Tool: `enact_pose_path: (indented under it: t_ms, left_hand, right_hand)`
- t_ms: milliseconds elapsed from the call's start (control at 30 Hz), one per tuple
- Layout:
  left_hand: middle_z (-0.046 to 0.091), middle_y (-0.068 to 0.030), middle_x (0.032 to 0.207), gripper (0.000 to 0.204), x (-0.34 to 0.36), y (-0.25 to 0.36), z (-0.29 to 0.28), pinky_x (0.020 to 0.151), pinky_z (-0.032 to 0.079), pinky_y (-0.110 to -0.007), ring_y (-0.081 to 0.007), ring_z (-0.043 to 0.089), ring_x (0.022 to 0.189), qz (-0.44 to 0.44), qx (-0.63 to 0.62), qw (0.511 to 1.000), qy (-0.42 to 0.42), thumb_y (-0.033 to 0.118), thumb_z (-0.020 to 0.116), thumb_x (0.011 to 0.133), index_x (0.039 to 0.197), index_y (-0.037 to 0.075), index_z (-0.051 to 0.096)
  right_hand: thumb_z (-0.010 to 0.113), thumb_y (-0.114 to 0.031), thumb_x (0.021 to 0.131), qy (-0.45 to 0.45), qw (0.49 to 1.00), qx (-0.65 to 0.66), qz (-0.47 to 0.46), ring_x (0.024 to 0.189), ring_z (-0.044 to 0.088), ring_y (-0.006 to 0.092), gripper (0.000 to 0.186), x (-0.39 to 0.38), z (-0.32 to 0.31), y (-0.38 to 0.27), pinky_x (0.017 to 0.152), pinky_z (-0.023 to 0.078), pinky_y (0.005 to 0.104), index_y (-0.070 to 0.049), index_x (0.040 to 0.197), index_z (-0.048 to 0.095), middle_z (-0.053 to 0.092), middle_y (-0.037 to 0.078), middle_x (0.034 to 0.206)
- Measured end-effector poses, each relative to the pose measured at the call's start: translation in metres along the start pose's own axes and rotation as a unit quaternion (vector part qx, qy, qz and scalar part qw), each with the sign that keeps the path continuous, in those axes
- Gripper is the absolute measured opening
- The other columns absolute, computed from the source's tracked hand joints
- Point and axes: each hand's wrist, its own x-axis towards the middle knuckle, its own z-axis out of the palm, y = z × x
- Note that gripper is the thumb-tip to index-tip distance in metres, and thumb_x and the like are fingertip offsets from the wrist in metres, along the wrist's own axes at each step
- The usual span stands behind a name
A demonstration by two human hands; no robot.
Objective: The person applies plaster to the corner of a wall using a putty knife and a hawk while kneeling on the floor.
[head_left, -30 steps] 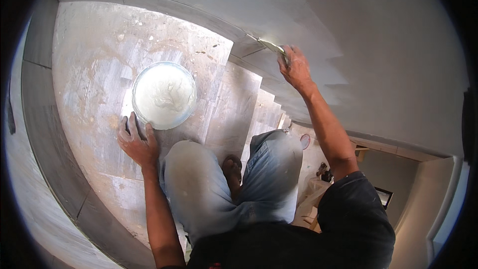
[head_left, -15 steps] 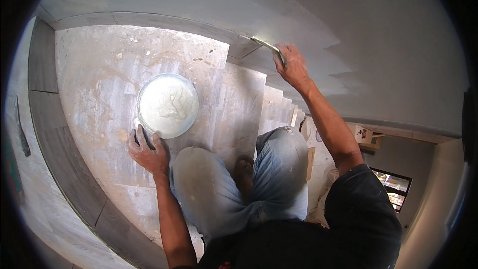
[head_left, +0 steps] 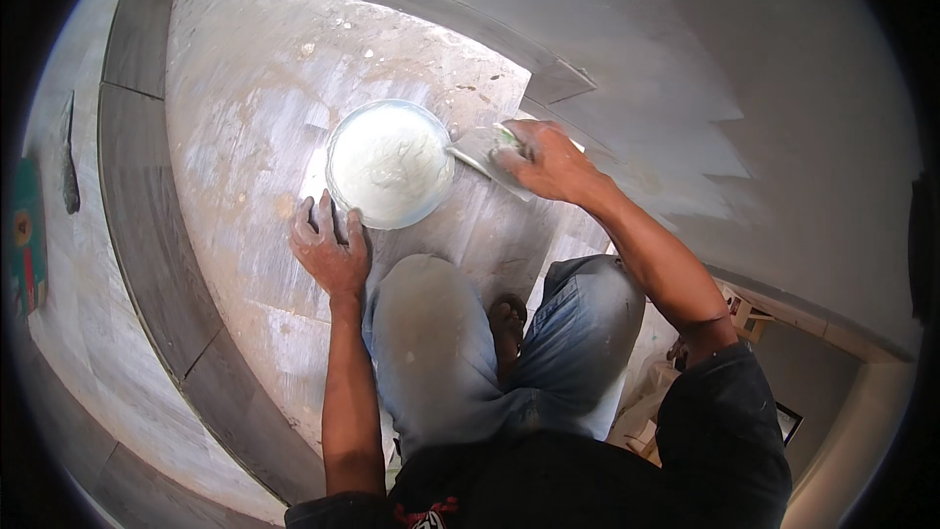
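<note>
A round bucket [head_left: 407, 223] of white paste [head_left: 387, 159] stands on the landing in front of my knees. My left hand [head_left: 331, 253] is at its near left rim, fingers spread and apart, with the fingertips touching or very close to the wall. In my right hand [head_left: 550, 161] is a flat, wide-bladed trowel [head_left: 480, 149], gripped from above. Its blade edge reaches the bucket's right rim, and pale paste shows along that edge. My fingers partly hide the trowel's handle.
A grey wall [head_left: 627, 49] with lighter, smeared patches rises on the right, above a tile skirting [head_left: 441, 15]. Steps descend beside my right knee. A grey tiled ledge [head_left: 147, 186] curves along the left, with a dark slim tool [head_left: 70, 157] and a green object [head_left: 29, 235] beyond it.
My right hand has brought the trowel down and left, from the wall to the bucket's rim. The left hand stays beside the bucket. The whole view has shifted.
</note>
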Motion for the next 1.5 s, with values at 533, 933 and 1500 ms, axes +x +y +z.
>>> enact_pose_path:
  t_ms: [533,933,1500]
  left_hand:
    - [0.051,-0.0178,0.117,0.044,0.001,-0.001,0.002,0.095,0.033,-0.05,-0.0356,0.044,0.112,-0.001,-0.006,1.0,0.019,0.029,0.065,0.077,0.116,0.009,0.06]
    - [0.051,-0.0177,0.117,0.045,0.0,-0.004,0.003,0.094,0.034,-0.05,-0.0352,0.044,0.112,0.0,-0.007,1.0,0.022,0.029,0.066,0.077,0.117,0.01,0.059]
    - [0.049,-0.0169,0.119,0.047,-0.001,-0.006,0.004,0.096,0.032,-0.05,-0.0349,0.043,0.114,-0.005,-0.002,1.0,0.005,0.031,0.065,0.078,0.12,0.01,0.057]
  right_hand:
    - [0.058,-0.016,0.071,-0.111,0.976,-0.185,-0.034,0.094,0.061,0.0384,0.028,0.055,0.013,-0.049,0.084,0.049,0.0431,0.006,0.087,0.065,0.064,0.026,0.092]
    - [0.057,-0.008,0.072,-0.152,0.949,-0.276,-0.003,0.095,0.064,0.0334,0.026,0.061,0.018,-0.08,0.083,0.051,0.0387,0.001,0.094,0.068,0.065,0.021,0.099]
    - [0.058,-0.023,0.081,-0.076,0.959,-0.235,-0.141,0.091,0.062,0.0351,0.026,0.059,0.028,-0.045,0.08,0.049,0.0449,-0.001,0.095,0.063,0.064,0.021,0.089]
